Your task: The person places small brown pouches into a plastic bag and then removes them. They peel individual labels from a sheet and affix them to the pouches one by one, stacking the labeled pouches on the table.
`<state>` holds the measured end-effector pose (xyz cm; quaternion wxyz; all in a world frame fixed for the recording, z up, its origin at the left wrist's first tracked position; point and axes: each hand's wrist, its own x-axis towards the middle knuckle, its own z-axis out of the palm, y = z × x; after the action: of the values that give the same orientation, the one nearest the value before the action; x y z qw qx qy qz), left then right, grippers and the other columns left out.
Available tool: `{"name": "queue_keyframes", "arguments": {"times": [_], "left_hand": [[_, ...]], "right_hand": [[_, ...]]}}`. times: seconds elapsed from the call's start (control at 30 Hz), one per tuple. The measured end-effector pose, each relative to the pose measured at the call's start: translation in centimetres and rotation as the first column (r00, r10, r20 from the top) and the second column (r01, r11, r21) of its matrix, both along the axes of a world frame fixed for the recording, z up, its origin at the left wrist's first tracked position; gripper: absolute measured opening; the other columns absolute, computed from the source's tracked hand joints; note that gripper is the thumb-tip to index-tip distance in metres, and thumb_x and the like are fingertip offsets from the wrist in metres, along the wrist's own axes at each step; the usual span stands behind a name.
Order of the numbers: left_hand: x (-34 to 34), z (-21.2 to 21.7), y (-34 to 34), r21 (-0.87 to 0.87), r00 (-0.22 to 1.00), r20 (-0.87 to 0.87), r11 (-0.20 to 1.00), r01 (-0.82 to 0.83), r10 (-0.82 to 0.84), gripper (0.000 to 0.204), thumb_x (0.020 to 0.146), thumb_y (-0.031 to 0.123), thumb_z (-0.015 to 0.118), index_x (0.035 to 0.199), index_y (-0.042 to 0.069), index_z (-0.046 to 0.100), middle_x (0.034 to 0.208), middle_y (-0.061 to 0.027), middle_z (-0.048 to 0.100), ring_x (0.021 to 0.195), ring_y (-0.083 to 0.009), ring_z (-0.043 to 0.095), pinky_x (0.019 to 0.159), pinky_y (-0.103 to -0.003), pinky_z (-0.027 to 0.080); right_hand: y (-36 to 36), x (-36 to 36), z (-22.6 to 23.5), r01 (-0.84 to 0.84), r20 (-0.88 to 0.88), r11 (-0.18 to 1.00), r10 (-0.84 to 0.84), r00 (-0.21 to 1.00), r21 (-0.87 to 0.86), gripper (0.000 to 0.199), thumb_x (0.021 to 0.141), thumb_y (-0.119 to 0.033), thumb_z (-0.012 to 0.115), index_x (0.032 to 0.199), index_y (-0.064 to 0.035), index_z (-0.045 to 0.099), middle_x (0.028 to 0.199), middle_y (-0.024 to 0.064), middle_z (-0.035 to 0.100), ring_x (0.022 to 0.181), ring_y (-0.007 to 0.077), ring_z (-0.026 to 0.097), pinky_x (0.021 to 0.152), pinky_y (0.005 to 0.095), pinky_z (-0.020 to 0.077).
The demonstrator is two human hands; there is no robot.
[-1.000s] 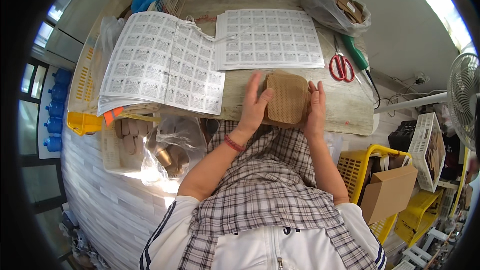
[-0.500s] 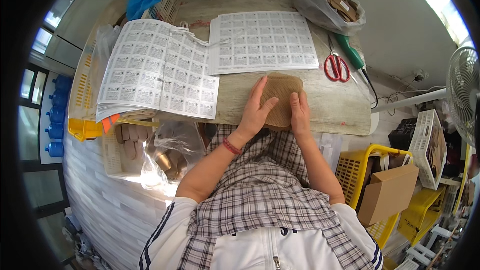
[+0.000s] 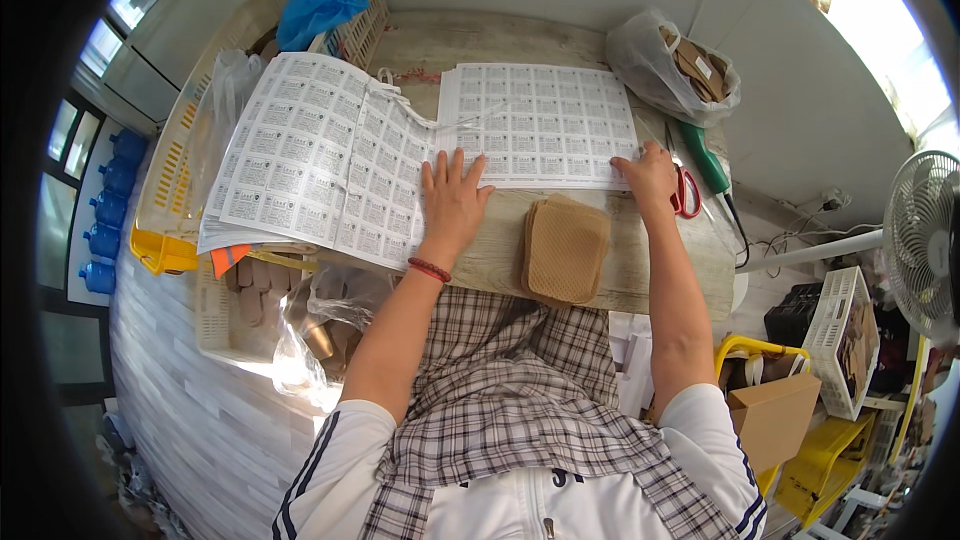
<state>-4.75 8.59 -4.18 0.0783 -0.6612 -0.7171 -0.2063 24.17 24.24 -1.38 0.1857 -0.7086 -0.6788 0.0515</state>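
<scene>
While hands (image 3: 455,208) (image 3: 653,180) touch their near corners, printed sheets (image 3: 545,120) lie between.

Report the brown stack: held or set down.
Set down: the brown stack lies on the table, apart from the left hand and right hand.

The bench (image 3: 628,262) bore two paper stacks (image 3: 300,140), one pad stack (image 3: 566,248), one pair of scissors (image 3: 692,193), one green-handled tool (image 3: 706,157) and one bag (image 3: 642,62).

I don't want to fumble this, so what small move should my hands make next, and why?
Perhaps lift the right sheets by the near-right corner with your right hand: it is at that corner, your left hand is spread at the near-left one, and the brown stack sits clear of both.
</scene>
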Motion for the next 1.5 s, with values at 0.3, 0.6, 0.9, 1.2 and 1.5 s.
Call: {"name": "queue_keyframes", "arguments": {"times": [0.3,0.6,0.9,1.2,1.5], "left_hand": [[0.2,0.7,-0.1,0.068,0.992,0.124,0.998,-0.016,0.007,0.052,0.092,0.035,0.065,0.135,0.008,0.056,0.143,-0.0205,0.047,0.137,-0.0385,0.038,0.118,-0.055,0.020],[0.3,0.2,-0.1,0.141,0.965,0.262,0.990,-0.012,-0.025,0.050,0.085,0.029,0.073,0.124,0.000,0.061,0.136,-0.0215,0.052,0.129,-0.0408,0.045,0.111,-0.049,0.035],[0.4,0.1,0.2,0.164,0.927,0.375,0.984,-0.063,-0.003,0.048,0.077,0.022,0.080,0.115,-0.003,0.064,0.131,-0.0196,0.056,0.124,-0.0387,0.048,0.106,-0.046,0.040],[0.4,0.5,0.2,0.161,0.922,0.386,0.984,-0.072,0.004,0.048,0.078,0.023,0.079,0.115,-0.003,0.064,0.130,-0.0186,0.055,0.122,-0.0374,0.049,0.105,-0.045,0.041],[0.3,0.0,0.2,0.147,0.936,0.351,0.986,-0.077,0.021,0.046,0.080,0.023,0.078,0.115,-0.003,0.063,0.131,-0.0206,0.054,0.122,-0.0388,0.049,0.105,-0.046,0.041]], "right_hand": [[1.1,-1.1,1.3,0.072,-0.058,0.987,-0.081,0.995,-0.145,0.062,0.061,-0.040,0.091,0.106,-0.0029,0.070,0.116,0.0197,0.064,0.108,0.0353,0.063,0.090,0.0431,0.0523],[1.5,-2.0,1.4,0.097,-0.082,0.981,-0.112,0.990,-0.167,0.079,0.059,-0.039,0.092,0.117,0.0035,0.060,0.119,0.0208,0.064,0.111,0.0380,0.063,0.090,0.0454,0.0541],[3.9,0.4,1.6,0.029,-0.245,0.920,-0.134,0.960,-0.391,0.056,0.062,-0.028,0.090,0.102,0.0040,0.066,0.099,0.0210,0.072,0.093,0.0302,0.070,0.081,0.0387,0.0514],[3.8,0.9,1.1,0.060,-0.297,0.943,-0.163,0.941,-0.327,0.052,0.065,-0.027,0.088,0.104,0.0005,0.065,0.100,0.0170,0.072,0.092,0.0287,0.069,0.081,0.0380,0.0503],[4.0,0.5,0.8,0.065,-0.267,0.938,-0.162,0.950,-0.339,0.055,0.066,-0.029,0.088,0.108,-0.0029,0.065,0.104,0.0156,0.071,0.098,0.0285,0.068,0.085,0.0379,0.0486]]}}
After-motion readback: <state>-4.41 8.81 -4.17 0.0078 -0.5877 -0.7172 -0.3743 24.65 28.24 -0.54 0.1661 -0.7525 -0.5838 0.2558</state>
